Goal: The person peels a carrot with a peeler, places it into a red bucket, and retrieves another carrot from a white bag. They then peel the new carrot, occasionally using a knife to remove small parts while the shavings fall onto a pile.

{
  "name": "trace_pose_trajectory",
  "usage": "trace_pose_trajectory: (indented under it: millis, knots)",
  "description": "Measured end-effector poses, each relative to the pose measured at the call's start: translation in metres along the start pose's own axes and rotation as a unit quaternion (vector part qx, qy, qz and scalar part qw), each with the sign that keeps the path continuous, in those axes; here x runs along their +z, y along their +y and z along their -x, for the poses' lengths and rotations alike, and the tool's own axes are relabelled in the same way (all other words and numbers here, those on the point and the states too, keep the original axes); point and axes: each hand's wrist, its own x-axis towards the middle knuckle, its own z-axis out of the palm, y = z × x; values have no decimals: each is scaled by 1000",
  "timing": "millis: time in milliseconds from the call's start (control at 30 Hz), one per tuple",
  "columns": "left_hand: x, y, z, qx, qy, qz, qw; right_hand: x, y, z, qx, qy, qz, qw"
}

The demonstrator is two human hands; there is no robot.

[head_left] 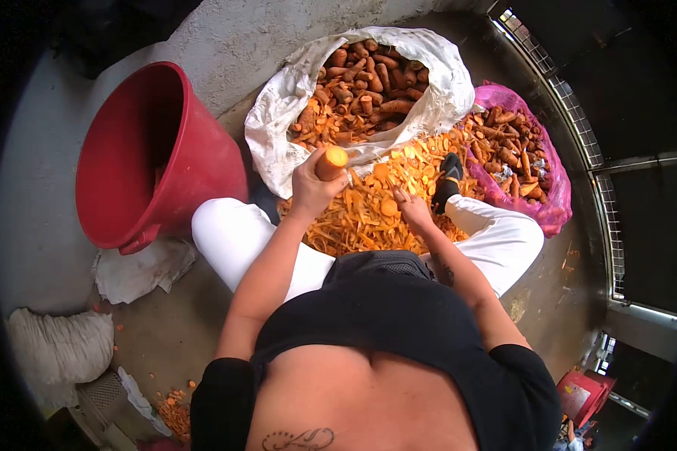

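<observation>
Held up in my left hand [316,186] is a thick carrot [332,161], its cut orange end facing up. My right hand [414,209] is a little to the right over the peelings, fingers drawn together; what it holds is too small to make out. Orange peelings and carrot slices [353,218] are heaped between my legs, below both hands. Beyond them, a white sack [271,124] with its mouth rolled open holds many unpeeled carrots [376,83]. A pink mesh bag [555,197] of carrots stands at the right, beside my dark shoe [450,177].
A large red tub [210,158] stands tilted at the left near the wall [226,45]. White cloth [147,267] and a stuffed pale sack [60,346] lie at the lower left. A red bucket [579,398] is at the lower right, near a metal grating [579,128].
</observation>
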Motion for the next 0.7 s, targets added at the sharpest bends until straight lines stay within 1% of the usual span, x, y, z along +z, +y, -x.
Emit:
trace_pose_trajectory:
  millis: [67, 100, 200, 233, 333, 367, 467, 533, 567, 600, 667, 700]
  knots:
    - [-4, 7, -5, 26, 1, 43, 999, 0, 14, -4, -85, 42, 44, 995]
    - [-5, 8, -5, 24, -5, 53, 998, 0, 8, -3, -37, 42, 31, 998]
    - [1, 14, -3, 69, -7, 98, 993, -11, -9, 10, 26, 14, 17, 999]
    - [2, 9, -3, 78, -19, 94, 992, -12, -13, 12, 43, 23, 27, 998]
    - [0, 9, -7, 158, -7, 23, 987, -4, -3, 5, -18, 94, 57, 994]
    - [-1, 9, -7, 112, -16, 43, 993, -3, 1, 1, -27, 111, 75, 991]
    - [0, -1, -4, -25, -35, 119, 992, 2, 6, -8, -40, 101, 94, 990]
    - [5, -12, -9, -107, -32, 188, 976, -3, -12, 2, 1, 62, 92, 994]
    - [6, -25, -10, -178, -38, 211, 960, -6, -18, 6, 21, 42, 90, 995]
    - [6, -33, -13, -248, -20, 271, 930, -5, -14, 2, -2, 65, 110, 992]
    - [5, -47, -18, -382, 18, 381, 842, 1, 0, -10, -46, 110, 148, 982]
    - [4, -49, -23, -411, 41, 376, 829, -2, 1, -14, -32, 84, 144, 985]
